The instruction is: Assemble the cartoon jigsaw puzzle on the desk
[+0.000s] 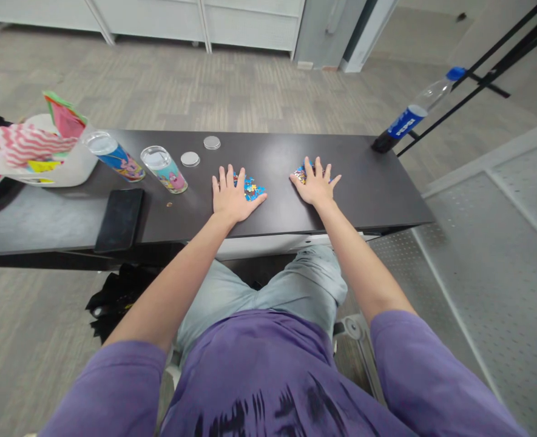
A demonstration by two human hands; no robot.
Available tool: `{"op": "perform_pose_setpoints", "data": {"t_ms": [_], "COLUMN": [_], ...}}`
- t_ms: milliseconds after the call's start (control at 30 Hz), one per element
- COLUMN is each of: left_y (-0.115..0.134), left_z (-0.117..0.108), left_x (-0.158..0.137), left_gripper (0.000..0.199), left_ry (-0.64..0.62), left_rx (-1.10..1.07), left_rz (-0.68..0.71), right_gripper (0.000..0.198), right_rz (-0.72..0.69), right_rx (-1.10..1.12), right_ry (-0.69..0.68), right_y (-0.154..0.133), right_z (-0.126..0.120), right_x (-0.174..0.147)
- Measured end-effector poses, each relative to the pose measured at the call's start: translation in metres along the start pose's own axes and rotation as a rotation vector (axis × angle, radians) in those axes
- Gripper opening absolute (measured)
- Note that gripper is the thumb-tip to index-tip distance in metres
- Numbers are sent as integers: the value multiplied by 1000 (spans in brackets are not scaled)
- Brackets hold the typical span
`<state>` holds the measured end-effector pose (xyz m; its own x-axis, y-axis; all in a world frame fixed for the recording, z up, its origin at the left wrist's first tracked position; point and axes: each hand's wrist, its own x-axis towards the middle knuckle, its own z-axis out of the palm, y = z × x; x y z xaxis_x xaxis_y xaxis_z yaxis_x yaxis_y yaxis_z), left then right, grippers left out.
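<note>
Left hand [232, 199] over blue pieces [252, 189], right hand [315, 185] over multicoloured pieces [300, 175] — both palm-down, fingers spread, grip released — on the table [268, 155].

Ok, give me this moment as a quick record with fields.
left hand: open, over blue pieces
right hand: open, over multicoloured pieces
left of left hand: blue canister, pastel canister, black phone
pale discs: two, flat on table
far left: white bin holding striped item
far right corner: bottle, Pepsi label, blue cap
</note>
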<state>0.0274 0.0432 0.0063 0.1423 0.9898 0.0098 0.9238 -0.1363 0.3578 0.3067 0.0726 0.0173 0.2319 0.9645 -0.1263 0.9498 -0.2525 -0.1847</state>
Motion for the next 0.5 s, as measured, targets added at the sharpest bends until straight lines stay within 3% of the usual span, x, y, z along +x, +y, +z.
{"op": "perform_pose_setpoints", "data": {"t_ms": [367,500], "left_y": [7,11], "left_z": [4,0], "left_x": [32,28], "left_gripper": [110,115], "left_ry": [7,21], "left_rx": [0,-9], "left_rz": [-30,-29], "right_gripper": [89,87], "right_rz": [21,20], "right_rx": [32,90], "right_ry": [12,161], "right_y": [-16,-14], "right_z": [-6,-4], "right_x": [56,58]}}
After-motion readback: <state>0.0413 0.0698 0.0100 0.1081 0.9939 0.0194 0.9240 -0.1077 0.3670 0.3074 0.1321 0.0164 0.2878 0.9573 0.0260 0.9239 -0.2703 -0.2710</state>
